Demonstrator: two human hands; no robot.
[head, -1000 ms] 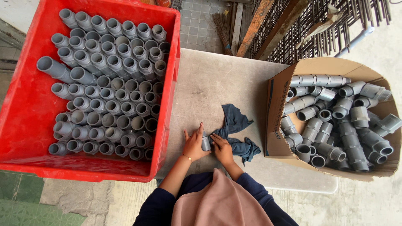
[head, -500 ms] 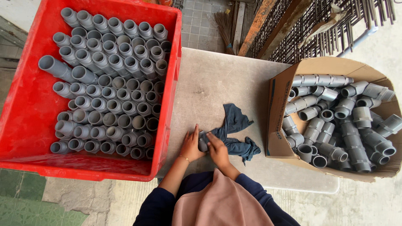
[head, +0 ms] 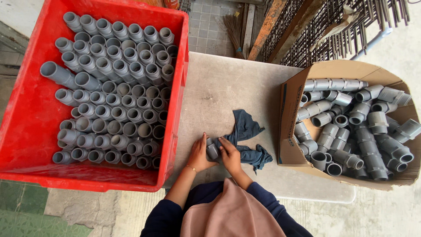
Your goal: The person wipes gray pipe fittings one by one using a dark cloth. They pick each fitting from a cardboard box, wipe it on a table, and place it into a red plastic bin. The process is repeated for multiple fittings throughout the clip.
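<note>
We hold one grey pipe fitting point(head: 213, 149) on the table point(head: 228, 83), left hand point(head: 198, 154) and right hand point(head: 230, 156) clasping it beside the dark rag point(head: 245, 131), with the red crate point(head: 26, 109) left of our hands nearly packed and the cardboard box point(head: 290, 118) to their right still heaped

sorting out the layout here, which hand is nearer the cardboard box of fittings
Right. The right hand lies on the cloth side of the held fitting, toward the cardboard box; the left hand sits beyond it, toward the red crate.
</note>
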